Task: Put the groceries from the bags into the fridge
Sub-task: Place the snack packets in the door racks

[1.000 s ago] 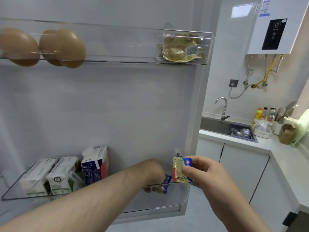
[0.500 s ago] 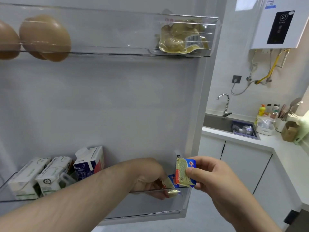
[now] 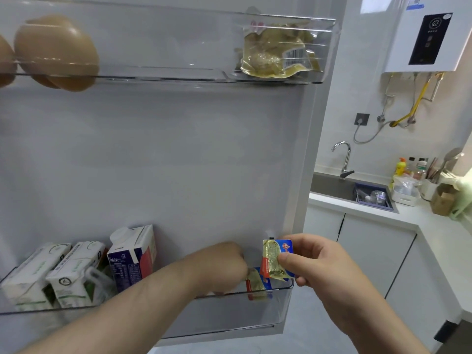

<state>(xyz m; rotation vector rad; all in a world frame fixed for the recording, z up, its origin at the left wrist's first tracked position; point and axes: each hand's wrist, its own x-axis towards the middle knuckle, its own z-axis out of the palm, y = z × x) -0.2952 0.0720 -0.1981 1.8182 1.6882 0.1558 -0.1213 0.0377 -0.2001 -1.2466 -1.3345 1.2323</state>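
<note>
At the lower door shelf of the open fridge door, both hands are working over its right end. The left hand is reaching down inside that shelf, its fingers curled around a small gold-and-blue packet that is sitting low behind the clear front wall; the fingertips are hidden, so how firmly it is gripping cannot be told. The right hand is hovering just above the shelf's right corner, pinching a second small packet between thumb and fingers, with the gold foil side and a blue-and-red label facing the camera. This second packet is hanging directly above the first one, not yet inside the shelf.

Toward the left end of the same shelf, two white-and-green cartons are leaning side by side, and a blue-and-red carton with a white cap is standing just to their right, well apart from the packets.

High above the lower door shelf, the upper door shelf is carrying brown eggs at its left end and a vacuum-sealed yellowish pouch at its right end.

Off to the right of the lower door shelf, beyond the door's edge, a white desk is holding a sink with a curved tap.
</note>
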